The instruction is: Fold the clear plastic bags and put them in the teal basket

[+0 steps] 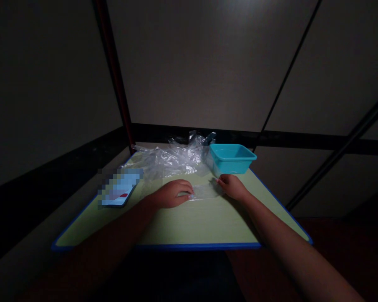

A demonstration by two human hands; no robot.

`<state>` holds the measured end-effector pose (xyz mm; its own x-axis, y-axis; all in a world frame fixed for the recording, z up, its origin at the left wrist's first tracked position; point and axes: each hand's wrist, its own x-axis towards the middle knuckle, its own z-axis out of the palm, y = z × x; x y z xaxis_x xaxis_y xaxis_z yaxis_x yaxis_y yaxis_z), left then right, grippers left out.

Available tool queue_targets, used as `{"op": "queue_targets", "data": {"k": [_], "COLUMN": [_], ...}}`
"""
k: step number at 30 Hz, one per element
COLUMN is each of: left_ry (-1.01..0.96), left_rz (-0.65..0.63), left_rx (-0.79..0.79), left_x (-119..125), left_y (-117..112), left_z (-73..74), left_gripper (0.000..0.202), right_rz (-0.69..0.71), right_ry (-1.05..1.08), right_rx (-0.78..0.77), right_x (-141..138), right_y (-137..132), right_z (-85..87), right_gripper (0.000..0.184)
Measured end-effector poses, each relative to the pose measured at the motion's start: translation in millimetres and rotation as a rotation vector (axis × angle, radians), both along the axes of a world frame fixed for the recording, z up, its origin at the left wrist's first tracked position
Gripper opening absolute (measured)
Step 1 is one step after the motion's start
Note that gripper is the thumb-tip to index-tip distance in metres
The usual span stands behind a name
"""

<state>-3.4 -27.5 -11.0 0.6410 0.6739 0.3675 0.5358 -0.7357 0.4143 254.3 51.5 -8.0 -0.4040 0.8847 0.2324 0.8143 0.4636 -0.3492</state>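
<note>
A small clear plastic bag (205,192) lies stretched low over the table between my two hands. At its left end, my left hand (174,193) is closed, thumb and fingers pinching the film. My right hand (232,187) pinches the bag's right end between thumb and fingertips, a short way in front of the turquoise basin (234,167). Just beyond both hands, a loose heap of crumpled clear plastic bags (173,161) spreads over the back of the table. The basin's inner floor is mostly hidden by its front wall.
The pale green table (189,228) has a blue edge. On its left side lies a phone (121,188) with a lit, partly blurred screen. A panelled wall (192,67) rises close behind the table, and another wall stands at the left. The light is dim.
</note>
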Motion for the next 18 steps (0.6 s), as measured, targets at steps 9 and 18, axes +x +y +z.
{"op": "queue_targets", "data": {"k": [9,18], "left_ry": [0.0,-0.045], "left_rz": [-0.014,-0.031], "left_rx": [0.002,-0.008], "left_x": [1,2], "left_y": [-1,1], "left_z": [1.1,-1.0], "left_gripper": [0.026,0.022], "right_rz": [0.03,0.121], "right_ry": [0.436,0.575], "right_rx": [-0.27,-0.256], "right_x": [-4,-15], "right_y": [-5,-13], "right_z": [2.4,30.5], "right_gripper": [0.037,0.041]}}
